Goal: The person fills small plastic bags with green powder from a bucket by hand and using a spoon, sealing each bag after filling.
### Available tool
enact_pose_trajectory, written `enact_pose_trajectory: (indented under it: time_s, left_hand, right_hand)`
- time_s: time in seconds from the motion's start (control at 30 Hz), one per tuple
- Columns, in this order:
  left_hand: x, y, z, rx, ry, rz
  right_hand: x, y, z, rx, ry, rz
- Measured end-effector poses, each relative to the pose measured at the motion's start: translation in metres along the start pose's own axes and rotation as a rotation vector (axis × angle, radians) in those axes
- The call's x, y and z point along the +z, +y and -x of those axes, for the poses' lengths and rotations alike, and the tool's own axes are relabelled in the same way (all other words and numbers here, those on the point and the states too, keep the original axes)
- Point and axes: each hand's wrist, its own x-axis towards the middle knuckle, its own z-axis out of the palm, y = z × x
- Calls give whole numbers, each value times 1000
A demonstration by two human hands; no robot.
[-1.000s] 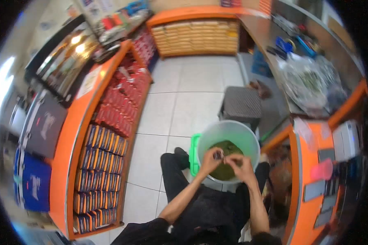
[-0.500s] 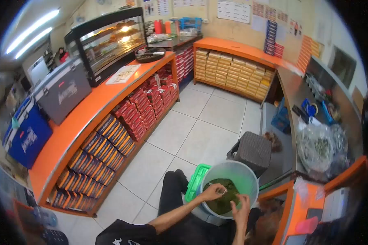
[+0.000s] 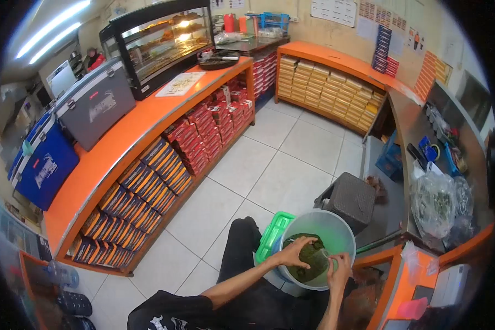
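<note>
A round, whitish translucent tub (image 3: 344, 234) stands between my legs, with a dark green mass (image 3: 313, 256) inside it. Over the tub's left part is my left hand (image 3: 296, 252), its thumb and fingers spread apart. My right hand (image 3: 340, 269) is over the right side, fingers bent together on a small, clear or pale item (image 3: 323, 254) that is too blurred to name. A bright green lid (image 3: 274, 234) lies against the tub's left side.
A dark woven stool (image 3: 349, 201) stands just behind the tub. Orange shelving (image 3: 102, 181) with stacked boxes runs along the left. Plastic bags (image 3: 434, 201) lie on the right-hand counter (image 3: 407, 132). A person in red (image 3: 95, 59) is far back at left.
The view has tilted up and turned left. My left hand has opened from its earlier curled hold. My right hand, spread half a second ago, has closed around the small pale item.
</note>
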Motion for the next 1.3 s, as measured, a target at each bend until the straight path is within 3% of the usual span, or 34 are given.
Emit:
enact_pose_trajectory:
  time_s: [0.13, 0.2, 0.4, 0.43, 0.5, 0.63, 0.73, 0.8, 0.87, 0.97, 1.07, 1.2, 1.3]
  left_hand:
    - [6, 10, 14, 92, -13, 41]
    - [15, 11, 8, 151, 15, 53]
    - [40, 1, 3, -54, -68, 281]
    - [37, 8, 4, -54, -66, 280]
    - [35, 20, 7, -266, -16, 485]
    - [40, 7, 8, -228, -42, 472]
    - [36, 6, 6, -223, -72, 386]
    - [31, 10, 7, -250, -122, 395]
    - [35, 6, 10, -245, -113, 407]
    - [40, 8, 9, -232, -99, 401]
    - [34, 11, 11, -216, -61, 409]
    - [36, 10, 15, -226, -74, 458]
    - [35, 5, 13, -47, 19, 384]
  right_hand:
    - [7, 2, 19, 103, 33, -62]
    - [9, -5, 21, 175, 198, -186]
    - [15, -15, 24, 105, 188, -342]
    - [10, -26, 26, 203, 253, -330]
    - [12, -27, 30, 302, 320, -317]
    - [30, -23, 41, 296, 361, -455]
    - [23, -34, 34, 185, 327, -411]
    - [20, -13, 43, 482, 223, -431]
    - [38, 6, 49, 466, 238, -582]
    - [29, -26, 33, 242, 239, -316]
    - [40, 9, 40, 653, 175, -537]
    - [56, 24, 47, 491, -10, -675]
    - [53, 20, 49, 498, 105, -734]
